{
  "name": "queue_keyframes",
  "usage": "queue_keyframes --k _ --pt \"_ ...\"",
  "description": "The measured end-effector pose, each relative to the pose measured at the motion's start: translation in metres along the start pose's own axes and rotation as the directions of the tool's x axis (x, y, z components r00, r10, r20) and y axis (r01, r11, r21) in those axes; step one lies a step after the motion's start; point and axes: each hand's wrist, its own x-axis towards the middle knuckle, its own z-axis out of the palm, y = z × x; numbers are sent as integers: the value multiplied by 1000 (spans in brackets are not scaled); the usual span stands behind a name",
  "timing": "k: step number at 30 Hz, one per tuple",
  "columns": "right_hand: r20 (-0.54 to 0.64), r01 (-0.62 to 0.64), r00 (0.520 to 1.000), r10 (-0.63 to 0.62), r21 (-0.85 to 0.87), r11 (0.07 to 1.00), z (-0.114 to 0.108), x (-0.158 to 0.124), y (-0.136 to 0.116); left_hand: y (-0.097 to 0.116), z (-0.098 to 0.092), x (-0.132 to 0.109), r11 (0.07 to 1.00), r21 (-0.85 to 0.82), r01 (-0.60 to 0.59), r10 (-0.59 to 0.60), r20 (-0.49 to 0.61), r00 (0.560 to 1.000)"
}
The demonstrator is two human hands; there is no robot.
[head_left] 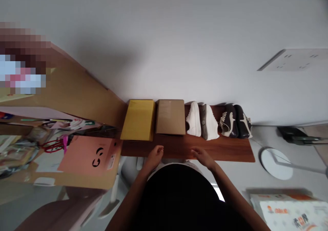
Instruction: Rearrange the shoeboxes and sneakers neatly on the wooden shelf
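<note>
My left hand (154, 157) hovers at the front edge of a dark wooden board (230, 149), fingers loosely curled and holding nothing. My right hand (203, 157) rests over the same edge, fingers spread, empty. Just beyond the hands a brown cardboard box (170, 117) and a yellow box (138, 119) lie flat side by side. To their right stand a pair of white sneakers (201, 121) and a pair of dark brown sneakers with white stripes (235, 121), all against a white wall.
A large open cardboard carton (77, 94) full of mixed items and a pink box (88, 155) sit at left. A white round lamp base (275, 162) and printed bags (292, 212) lie at right. A white socket plate (294, 59) is on the wall.
</note>
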Motion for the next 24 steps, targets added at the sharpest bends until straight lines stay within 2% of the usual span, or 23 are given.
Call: queue_keyframes --k 3,6,9,12,15,18,21,24 --pt "44 115 992 -114 -27 993 57 13 -40 -16 -39 1 999 -16 -35 35 -16 999" --pt "81 170 983 -167 -30 985 102 25 -72 -33 -81 4 997 -8 -73 72 -54 996" --pt "77 192 979 -189 -28 981 140 34 -90 -51 -123 13 996 11 -84 85 -102 991" --pt "13 149 989 -148 -40 988 177 44 -99 -66 -156 34 997 -1 -83 81 -199 977" --pt "-84 100 991 -105 -67 993 213 58 -105 -73 -173 66 994 -28 -107 94 -291 952" --pt "-163 108 979 -123 -100 989 239 74 -115 -71 -183 98 990 -6 -138 127 -351 928" --pt "-203 99 971 -124 -128 987 253 89 -127 -67 -194 124 990 0 -144 131 -403 906" --pt "-243 30 968 -62 -133 991 258 103 -136 -64 -205 146 989 -36 -145 116 -418 901"
